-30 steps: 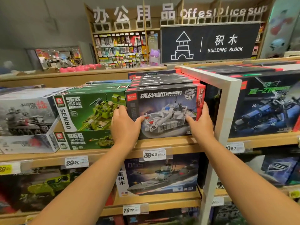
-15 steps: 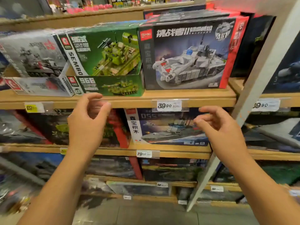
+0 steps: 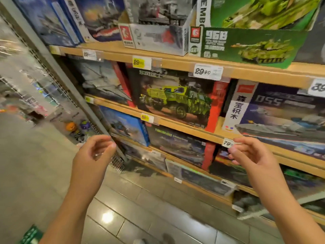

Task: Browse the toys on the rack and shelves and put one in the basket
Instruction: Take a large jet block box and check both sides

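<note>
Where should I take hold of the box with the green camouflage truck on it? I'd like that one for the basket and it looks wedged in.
Come straight in from the front and grip the green truck box by its two short vertical edges, one hand each. It stands upright, face out, on the wooden shelf, with neighbouring boxes close on both sides, so probably slide it toward you first. Left hand and right hand both hold nothing.

Shelf boards point(image 3: 175, 61): light wood-look, matt, smooth front edge. Toy boxes, e.g. green tank box point(image 3: 246, 48) and truck box point(image 3: 174, 99): printed cardboard, slight sheen. Price tags point(image 3: 207, 72): paper slips behind clear glossy plastic holders. Upright post point(image 3: 52, 62): grey painted metal, matt. Wire rack point(image 3: 26, 67) at left: thin metal. Floor tiles point(image 3: 140, 208): grey, polished, reflecting a lamp.
</note>
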